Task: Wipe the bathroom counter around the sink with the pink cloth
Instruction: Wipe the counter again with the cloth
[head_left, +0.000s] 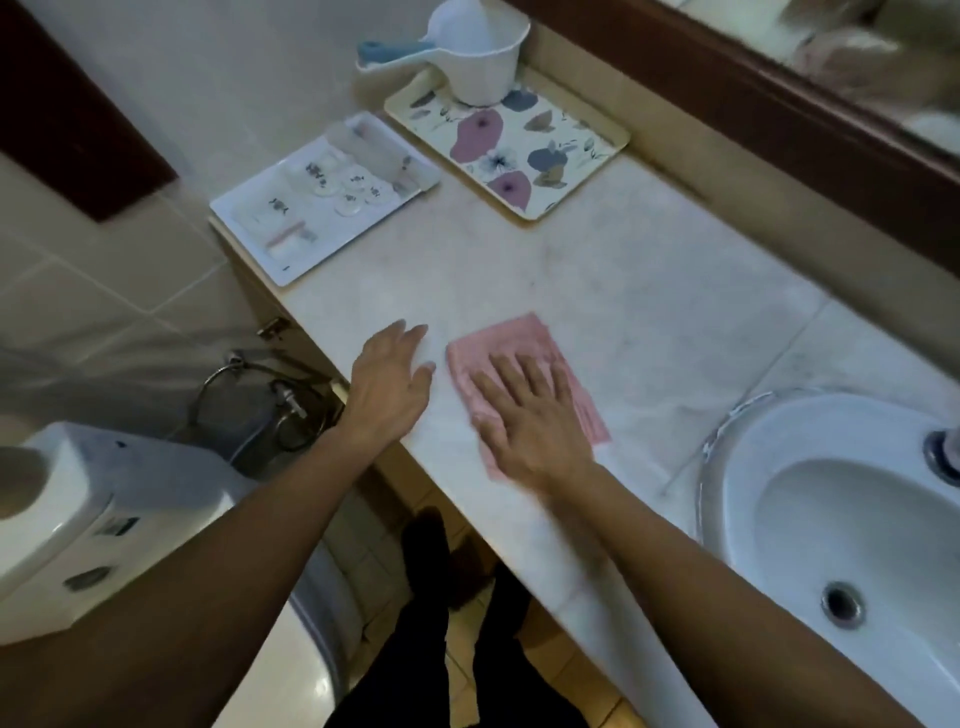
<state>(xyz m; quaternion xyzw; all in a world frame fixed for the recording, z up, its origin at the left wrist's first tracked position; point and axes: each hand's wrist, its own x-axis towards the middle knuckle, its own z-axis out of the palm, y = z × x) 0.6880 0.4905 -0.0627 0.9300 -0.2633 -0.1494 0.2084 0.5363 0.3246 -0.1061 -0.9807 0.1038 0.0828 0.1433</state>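
Lying beneath the flat-fingered right grip (530, 421), the pink cloth (519, 335) sits beside the relaxed left grip (389, 384).

At twelve o'clock a floral tray (519, 156) lies flat near the back wall, and a white dipper (480, 57) with a blue handle (387, 52) stands at its far end. Just beside it, toward eleven, a white tray (249, 228) holds small round and wrapped toiletries (343, 187), too blurred to name. A mirror (857, 57) in a dark brown frame (753, 88) runs across one to two o'clock. A white toilet tank (78, 519) sits at eight, with a metal hose and valve (283, 400) nearer nine. A dark brown panel (67, 114) is on the tiled wall (93, 291) at ten.
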